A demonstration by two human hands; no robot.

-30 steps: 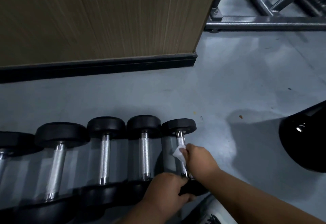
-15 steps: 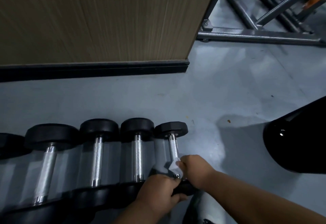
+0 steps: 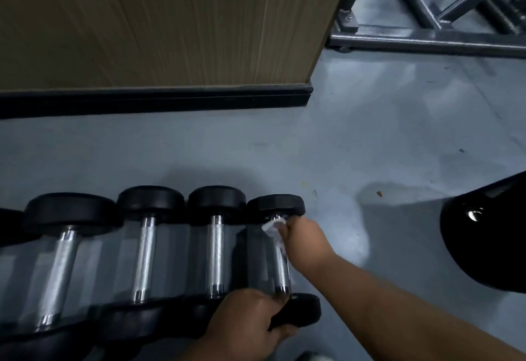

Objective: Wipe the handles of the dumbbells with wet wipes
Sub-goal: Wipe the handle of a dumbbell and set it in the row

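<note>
dumbbells [image 3: 142, 249] rowed on floor [image 3: 355, 138], wall [image 3: 156, 19] behind

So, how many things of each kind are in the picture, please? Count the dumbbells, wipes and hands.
Dumbbells with a handle in view: 4
Wet wipes: 1
Hands: 2, the left hand and the right hand
Total: 7
A dark shape at the left edge may be a fifth dumbbell.

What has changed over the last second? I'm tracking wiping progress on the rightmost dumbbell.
The right hand, pinching the white wet wipe, slid from the near end of the rightmost dumbbell's knurled chrome handle up to its far end. The left hand still grips the near black rubber head; the dumbbell row stayed put.
</note>
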